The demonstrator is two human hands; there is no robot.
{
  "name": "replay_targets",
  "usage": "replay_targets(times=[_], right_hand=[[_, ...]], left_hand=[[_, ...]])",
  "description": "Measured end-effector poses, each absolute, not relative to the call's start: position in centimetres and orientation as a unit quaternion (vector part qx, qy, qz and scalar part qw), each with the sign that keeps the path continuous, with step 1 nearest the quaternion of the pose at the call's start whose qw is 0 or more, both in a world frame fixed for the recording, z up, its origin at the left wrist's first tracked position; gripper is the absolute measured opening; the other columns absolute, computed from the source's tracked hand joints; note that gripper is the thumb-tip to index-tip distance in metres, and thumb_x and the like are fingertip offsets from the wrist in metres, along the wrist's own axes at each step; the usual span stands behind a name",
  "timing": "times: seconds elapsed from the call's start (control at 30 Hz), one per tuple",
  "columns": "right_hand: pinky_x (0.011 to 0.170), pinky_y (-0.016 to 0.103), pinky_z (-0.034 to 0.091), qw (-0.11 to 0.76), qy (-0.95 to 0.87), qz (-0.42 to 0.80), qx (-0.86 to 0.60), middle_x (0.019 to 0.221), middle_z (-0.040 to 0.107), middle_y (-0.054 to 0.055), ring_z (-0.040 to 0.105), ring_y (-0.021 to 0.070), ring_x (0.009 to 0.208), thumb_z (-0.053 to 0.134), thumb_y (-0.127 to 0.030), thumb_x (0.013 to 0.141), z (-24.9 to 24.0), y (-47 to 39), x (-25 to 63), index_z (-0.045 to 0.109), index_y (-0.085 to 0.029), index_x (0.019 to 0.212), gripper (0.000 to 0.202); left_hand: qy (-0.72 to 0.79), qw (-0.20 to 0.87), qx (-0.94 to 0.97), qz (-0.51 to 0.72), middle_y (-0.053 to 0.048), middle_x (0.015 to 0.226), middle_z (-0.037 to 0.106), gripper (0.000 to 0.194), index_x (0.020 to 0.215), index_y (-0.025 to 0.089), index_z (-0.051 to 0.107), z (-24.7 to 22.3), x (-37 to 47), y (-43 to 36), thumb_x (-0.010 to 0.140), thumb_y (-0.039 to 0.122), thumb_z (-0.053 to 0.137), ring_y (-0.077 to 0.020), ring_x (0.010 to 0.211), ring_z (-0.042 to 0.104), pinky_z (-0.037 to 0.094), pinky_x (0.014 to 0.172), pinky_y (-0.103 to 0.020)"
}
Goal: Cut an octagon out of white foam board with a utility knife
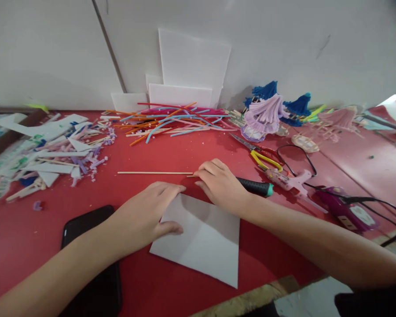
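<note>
A white square board (201, 237) lies tilted on the red table. My left hand (155, 207) rests over its left edge, thumb spread apart from the fingers, with nothing held. Beyond the board's top edge, my right hand (221, 185) has its fingertips closed at the right end of a thin wooden stick (152, 173). A shorter stick piece shows just under those fingertips. Under the right hand's far side, a black handle with a green end (257, 186) sticks out.
Left of the board is a black phone (89, 224), near scraps (69, 154). Behind lie colored pipe cleaners (174, 119) and white boards (191, 61). Pliers (267, 160), a pink glue gun (293, 185), a purple power strip (348, 209) and small tasseled models (267, 114) are at right.
</note>
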State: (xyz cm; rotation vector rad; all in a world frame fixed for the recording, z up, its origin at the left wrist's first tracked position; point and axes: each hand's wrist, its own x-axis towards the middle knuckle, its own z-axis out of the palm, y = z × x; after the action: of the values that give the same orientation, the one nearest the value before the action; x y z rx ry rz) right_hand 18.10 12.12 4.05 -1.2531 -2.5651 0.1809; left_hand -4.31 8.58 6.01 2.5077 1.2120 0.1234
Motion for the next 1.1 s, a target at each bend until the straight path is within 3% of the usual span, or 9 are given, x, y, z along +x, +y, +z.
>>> replay_targets(times=[0.2, 0.33, 0.5, 0.57, 0.67, 0.77, 0.87, 0.97, 1.1], right_hand=[[0.084, 0.042, 0.036, 0.162, -0.875, 0.132, -0.437, 0.091, 0.059, 0.012, 0.044, 0.0254, 0.088, 0.055, -0.009, 0.09, 4.1, 12.9, 18.1, 0.063, -0.014, 0.079, 0.014], [0.087, 0.041, 0.036, 0.209, -0.838, 0.231, -0.449, 0.092, 0.059, 0.009, 0.046, 0.0219, 0.088, 0.053, -0.008, 0.089, 5.0, 12.4, 18.1, 0.056, -0.017, 0.078, 0.015], [0.058, 0.027, 0.044, 0.231, -0.753, 0.427, -0.444, 0.077, 0.059, 0.001, 0.052, 0.0124, 0.063, 0.044, -0.022, 0.094, 6.2, 11.1, 18.9, 0.051, -0.019, 0.084, 0.012], [0.05, 0.024, 0.042, 0.23, -0.724, 0.49, -0.429, 0.071, 0.058, -0.001, 0.051, 0.0101, 0.056, 0.042, -0.029, 0.094, 6.1, 10.8, 19.2, 0.049, -0.019, 0.084, 0.016], [0.047, 0.021, 0.041, 0.271, -0.621, 0.616, -0.402, 0.066, 0.056, -0.004, 0.052, 0.0086, 0.053, 0.057, -0.035, 0.086, 5.7, 10.5, 19.4, 0.053, -0.018, 0.082, 0.017], [0.052, 0.021, 0.045, 0.318, -0.51, 0.704, -0.378, 0.063, 0.061, -0.004, 0.056, 0.0078, 0.055, 0.074, -0.03, 0.075, 5.7, 10.4, 19.4, 0.061, -0.016, 0.082, 0.02], [0.056, 0.022, 0.049, 0.331, -0.494, 0.708, -0.381, 0.063, 0.067, -0.002, 0.061, 0.0088, 0.055, 0.078, -0.028, 0.072, 6.1, 10.0, 19.3, 0.067, -0.015, 0.082, 0.019], [0.055, 0.023, 0.05, 0.33, -0.491, 0.705, -0.391, 0.059, 0.068, -0.002, 0.062, 0.0095, 0.053, 0.081, -0.027, 0.069, 6.7, 9.6, 19.2, 0.07, -0.015, 0.079, 0.019], [0.052, 0.023, 0.05, 0.33, -0.493, 0.703, -0.392, 0.057, 0.067, -0.003, 0.06, 0.0088, 0.05, 0.082, -0.028, 0.067, 6.8, 9.2, 19.2, 0.07, -0.015, 0.077, 0.02]], left_hand=[[0.439, 0.15, 0.885, 0.036, -0.013, 0.123, 0.062, 0.062, 0.126, 0.014, 0.054, 6.3, -4.4, 8.0, 0.075, 0.041, 0.076, -0.0309, 0.114, 0.056, 0.047, 0.092, -0.043], [0.438, 0.084, 0.895, 0.008, -0.016, 0.115, 0.064, 0.063, 0.123, 0.008, 0.057, 6.7, -4.3, 6.9, 0.073, 0.041, 0.078, -0.0337, 0.105, 0.059, 0.05, 0.084, -0.045], [0.447, -0.004, 0.894, -0.031, -0.023, 0.11, 0.066, 0.08, 0.128, -0.001, 0.053, 7.0, -3.7, 5.5, 0.067, 0.044, 0.08, -0.0379, 0.096, 0.063, 0.053, 0.078, -0.048], [0.45, -0.02, 0.892, -0.044, -0.023, 0.107, 0.067, 0.079, 0.125, -0.002, 0.056, 7.1, -3.4, 5.1, 0.067, 0.044, 0.08, -0.0381, 0.093, 0.063, 0.053, 0.076, -0.049], [0.474, -0.02, 0.88, -0.021, -0.021, 0.099, 0.068, 0.066, 0.114, 0.001, 0.063, 7.3, -2.6, 4.8, 0.067, 0.044, 0.079, -0.0393, 0.09, 0.062, 0.052, 0.074, -0.052], [0.534, 0.054, 0.837, 0.105, -0.017, 0.101, 0.067, 0.043, 0.105, 0.009, 0.064, 7.6, -1.7, 4.9, 0.079, 0.043, 0.067, -0.0374, 0.097, 0.061, 0.051, 0.08, -0.053], [0.567, 0.259, 0.745, 0.236, -0.011, 0.108, 0.067, 0.038, 0.11, 0.017, 0.059, 7.8, -0.9, 5.6, 0.085, 0.046, 0.056, -0.0288, 0.097, 0.064, 0.053, 0.08, -0.045], [0.539, 0.455, 0.652, 0.277, -0.004, 0.101, 0.071, 0.033, 0.105, 0.022, 0.061, 8.0, -0.3, 6.3, 0.085, 0.047, 0.059, -0.0206, 0.089, 0.067, 0.054, 0.076, -0.034], [0.519, 0.54, 0.587, 0.307, 0.0, 0.083, 0.073, 0.023, 0.087, 0.022, 0.068, 8.0, 0.0, 6.8, 0.082, 0.044, 0.065, -0.0139, 0.075, 0.067, 0.051, 0.067, -0.022]])
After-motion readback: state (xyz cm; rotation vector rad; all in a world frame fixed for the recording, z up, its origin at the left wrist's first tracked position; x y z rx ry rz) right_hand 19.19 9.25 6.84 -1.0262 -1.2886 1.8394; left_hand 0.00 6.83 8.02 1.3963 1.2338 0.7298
